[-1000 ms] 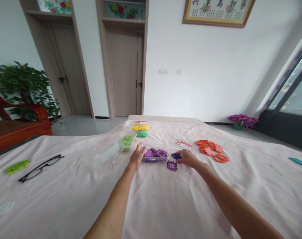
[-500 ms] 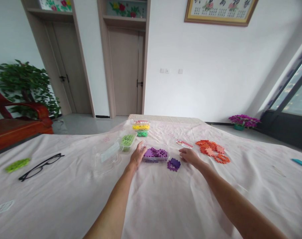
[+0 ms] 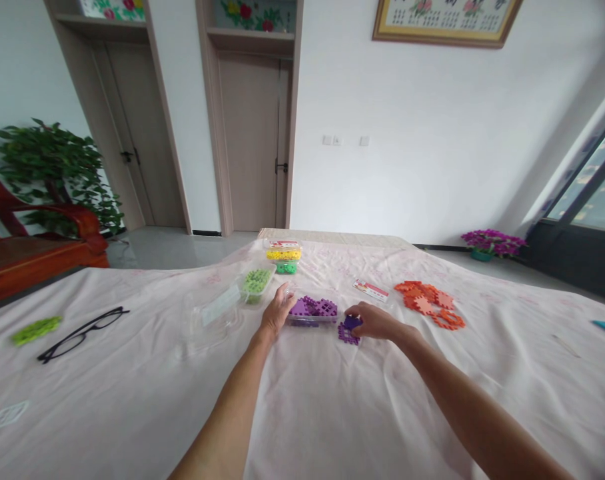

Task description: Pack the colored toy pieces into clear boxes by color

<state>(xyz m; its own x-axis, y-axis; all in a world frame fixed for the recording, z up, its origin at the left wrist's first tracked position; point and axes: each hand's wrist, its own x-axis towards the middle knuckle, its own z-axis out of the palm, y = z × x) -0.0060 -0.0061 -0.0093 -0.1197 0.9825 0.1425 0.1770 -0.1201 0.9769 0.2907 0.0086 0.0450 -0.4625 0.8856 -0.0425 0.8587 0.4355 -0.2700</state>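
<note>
My left hand (image 3: 276,313) grips the left end of a clear plastic box (image 3: 312,321), thumb at its rim. Purple puzzle pieces with toothed edges (image 3: 313,307) fill the box. Just right of it, my right hand (image 3: 370,320) has its fingers closed on a dark purple puzzle piece (image 3: 351,322). Under and in front of that piece lies a purple toothed frame piece (image 3: 349,335) on the cloth. My right fingertips partly cover both.
Orange puzzle pieces (image 3: 422,299) and a printed card (image 3: 371,290) lie to the right. Beyond the box stand a box of light green pieces (image 3: 256,281) and stacked yellow and green boxes (image 3: 283,255). Leftward are a clear lid (image 3: 202,337), glasses (image 3: 82,333) and green pieces (image 3: 36,330).
My right hand has moved left from beside the card onto the loose purple pieces and closed its fingers on the dark one. The left hand stays at the box.
</note>
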